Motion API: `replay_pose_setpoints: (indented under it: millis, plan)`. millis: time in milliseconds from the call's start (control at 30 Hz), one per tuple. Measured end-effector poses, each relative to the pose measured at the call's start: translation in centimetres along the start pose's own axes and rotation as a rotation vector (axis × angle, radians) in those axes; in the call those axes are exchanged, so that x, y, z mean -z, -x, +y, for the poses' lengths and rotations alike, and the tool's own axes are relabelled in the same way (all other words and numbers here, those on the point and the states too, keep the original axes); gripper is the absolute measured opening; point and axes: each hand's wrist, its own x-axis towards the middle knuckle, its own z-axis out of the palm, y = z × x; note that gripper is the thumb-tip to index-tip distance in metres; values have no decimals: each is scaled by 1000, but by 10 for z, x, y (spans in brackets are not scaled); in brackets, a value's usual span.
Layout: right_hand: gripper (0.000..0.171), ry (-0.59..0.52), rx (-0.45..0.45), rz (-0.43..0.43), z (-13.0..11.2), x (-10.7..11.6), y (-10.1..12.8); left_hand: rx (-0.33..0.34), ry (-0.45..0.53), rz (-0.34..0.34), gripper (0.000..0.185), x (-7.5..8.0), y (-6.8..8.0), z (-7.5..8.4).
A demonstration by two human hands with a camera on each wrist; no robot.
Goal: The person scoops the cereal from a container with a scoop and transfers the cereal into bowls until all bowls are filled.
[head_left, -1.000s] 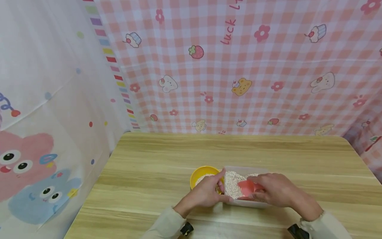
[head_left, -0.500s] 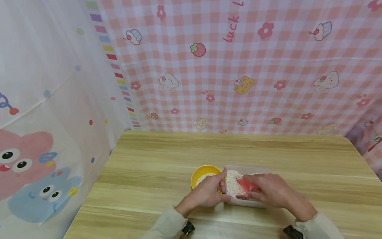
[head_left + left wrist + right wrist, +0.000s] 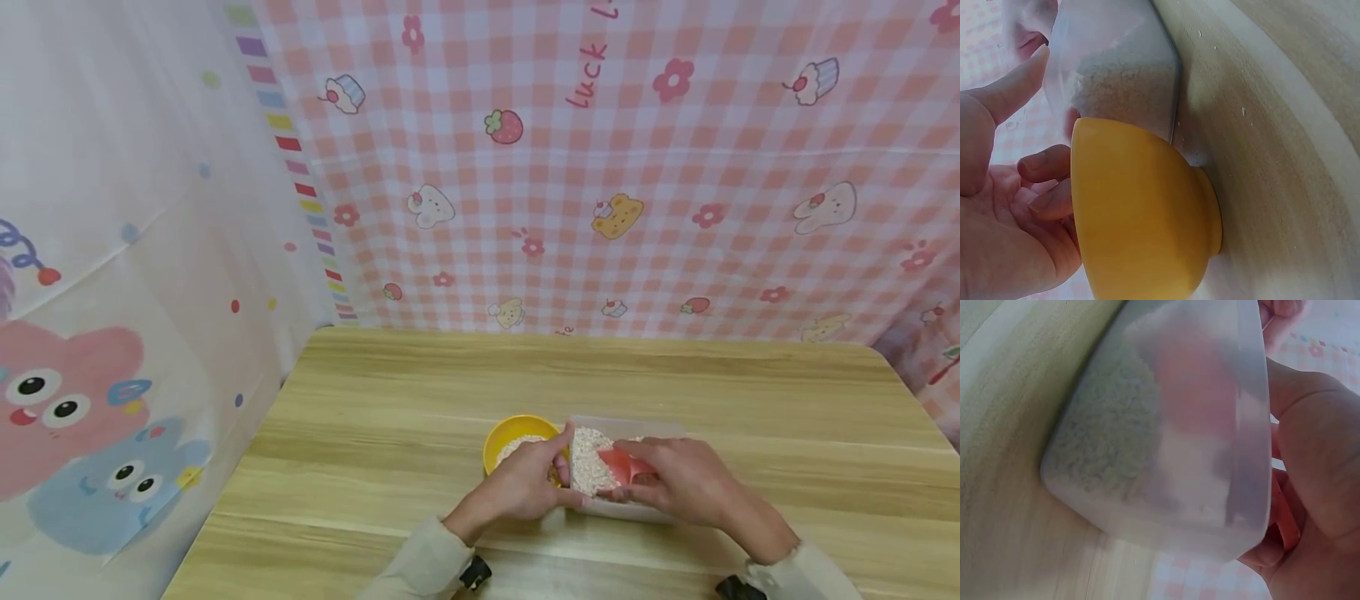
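A translucent plastic box (image 3: 637, 510) of rolled oats (image 3: 588, 462) stands on the table. My right hand (image 3: 686, 479) holds a red scoop (image 3: 615, 464) whose blade is pushed into the oats; in the right wrist view its handle (image 3: 1286, 512) lies within the curled fingers, and the blade shows blurred through the box wall. My left hand (image 3: 525, 479) holds the box's left end, thumb at the near corner and forefinger at the far one. Beneath that hand, a yellow bowl (image 3: 504, 429) with oats in it sits against the box's left side, partly hidden.
The wooden table (image 3: 390, 392) reaches back to a pink checked cloth (image 3: 465, 175). A white printed cloth (image 3: 172, 275) hangs on the left. In the left wrist view, a few loose flakes (image 3: 1243, 111) lie on the tabletop.
My right hand has pushed the scoop slightly left, further into the oats. My left hand keeps its place on the box, and the bowl stays where it was.
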Motion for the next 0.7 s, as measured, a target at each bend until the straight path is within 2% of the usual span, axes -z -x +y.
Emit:
replay_pose_setpoints:
  millis: [700]
  plan:
    - [57,10,-20,68,10,4,13,4,-6,5,96,-1,0,-2]
